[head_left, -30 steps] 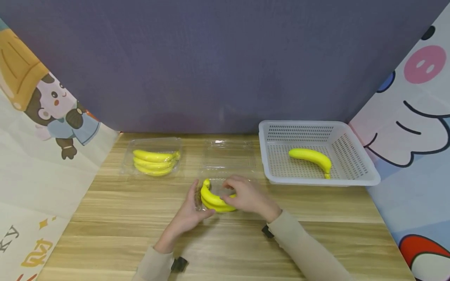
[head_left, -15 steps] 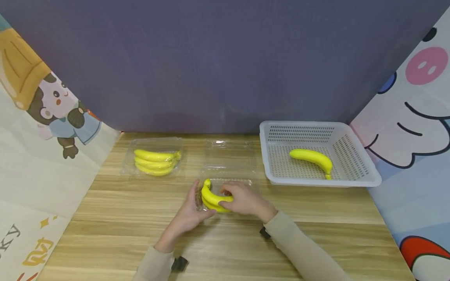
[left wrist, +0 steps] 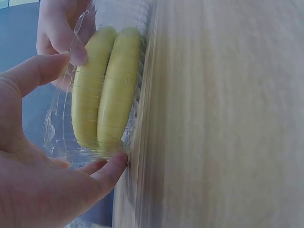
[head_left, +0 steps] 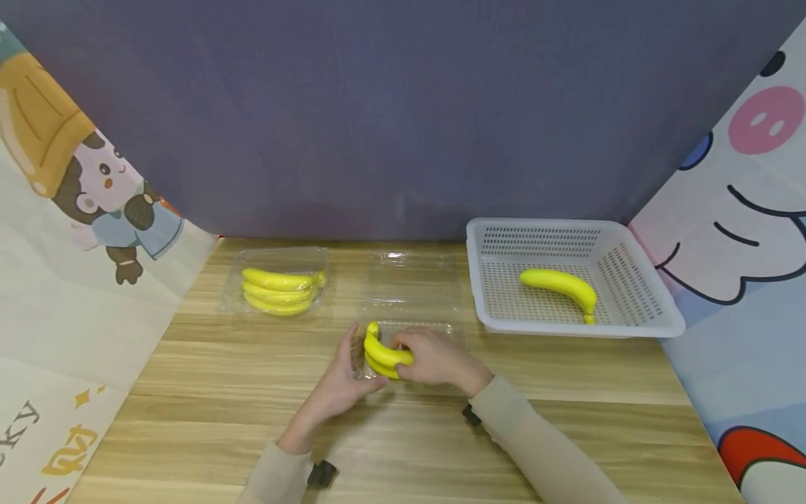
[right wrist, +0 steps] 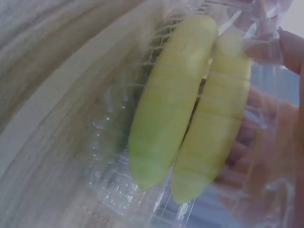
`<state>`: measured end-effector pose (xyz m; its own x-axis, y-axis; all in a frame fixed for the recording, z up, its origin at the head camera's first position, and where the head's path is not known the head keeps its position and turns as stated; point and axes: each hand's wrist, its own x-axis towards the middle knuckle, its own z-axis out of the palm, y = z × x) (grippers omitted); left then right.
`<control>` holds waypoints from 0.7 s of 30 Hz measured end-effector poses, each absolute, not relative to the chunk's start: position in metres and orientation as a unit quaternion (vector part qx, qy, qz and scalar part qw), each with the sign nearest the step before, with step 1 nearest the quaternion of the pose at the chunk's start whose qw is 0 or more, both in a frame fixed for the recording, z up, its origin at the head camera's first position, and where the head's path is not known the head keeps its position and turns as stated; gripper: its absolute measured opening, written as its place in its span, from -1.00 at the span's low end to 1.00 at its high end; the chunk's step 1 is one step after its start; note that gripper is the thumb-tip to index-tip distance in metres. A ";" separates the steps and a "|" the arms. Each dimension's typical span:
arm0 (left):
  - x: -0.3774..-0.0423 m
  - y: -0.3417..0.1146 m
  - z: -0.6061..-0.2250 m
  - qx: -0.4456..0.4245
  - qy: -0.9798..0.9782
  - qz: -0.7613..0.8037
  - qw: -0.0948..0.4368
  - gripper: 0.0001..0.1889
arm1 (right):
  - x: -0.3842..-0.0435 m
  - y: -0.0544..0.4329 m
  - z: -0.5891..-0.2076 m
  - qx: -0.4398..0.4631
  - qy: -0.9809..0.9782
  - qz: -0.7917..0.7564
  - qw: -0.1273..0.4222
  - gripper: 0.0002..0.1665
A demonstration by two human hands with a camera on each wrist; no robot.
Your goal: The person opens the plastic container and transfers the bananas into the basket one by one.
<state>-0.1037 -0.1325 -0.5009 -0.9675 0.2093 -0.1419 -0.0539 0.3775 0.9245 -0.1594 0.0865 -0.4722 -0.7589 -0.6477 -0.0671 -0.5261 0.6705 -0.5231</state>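
Observation:
My right hand pinches the upper of two stacked yellow bananas, its thumb on the near side and fingers behind. The bananas lie at the left of an open clear plastic clamshell box, stems at its left end. In the left wrist view, both bananas show through the ribbed wall, one above the other. My left hand holds the box's left end, thumb along the near side and fingers around the far side. The right wrist view shows the bananas' tips through the plastic.
The box's raised lid lies folded back behind it. At the back left stands another clear box with several bananas inside. A white perforated basket at the right holds one banana. A dark panel closes off the back.
My right thumb has slid down and left to the banana's near side, and the fingers have closed in behind it. The bananas have shifted slightly right. My left hand has stayed at the box.

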 end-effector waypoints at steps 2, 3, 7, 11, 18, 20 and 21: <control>-0.104 -0.132 -0.501 0.046 0.821 0.557 0.118 0.29 | -0.160 0.086 -0.472 -0.325 0.907 -0.237 0.122 -0.60; -0.104 -0.132 -0.501 0.047 0.821 0.557 0.118 0.29 | -0.159 0.085 -0.471 -0.325 0.908 -0.234 0.122 -0.59; -0.105 -0.133 -0.502 0.048 0.820 0.558 0.117 0.29 | -0.160 0.083 -0.471 -0.321 0.910 -0.229 0.126 -0.56; -0.105 -0.133 -0.502 0.049 0.821 0.557 0.114 0.29 | -0.163 0.081 -0.472 -0.316 0.912 -0.224 0.136 -0.56; -0.104 -0.132 -0.503 0.046 0.818 0.561 0.119 0.28 | -0.167 0.083 -0.476 -0.308 0.911 -0.228 0.150 -0.57; -0.104 -0.132 -0.504 0.044 0.818 0.560 0.119 0.28 | -0.168 0.084 -0.476 -0.310 0.911 -0.228 0.148 -0.56; -0.104 -0.132 -0.504 0.044 0.820 0.559 0.118 0.28 | -0.168 0.084 -0.477 -0.311 0.911 -0.227 0.147 -0.56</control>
<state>-0.1042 -0.1319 -0.5035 -0.9683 0.2035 -0.1447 -0.0604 0.3715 0.9265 -0.1680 0.0838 -0.4765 -0.7629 -0.6340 -0.1265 -0.5004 0.7030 -0.5054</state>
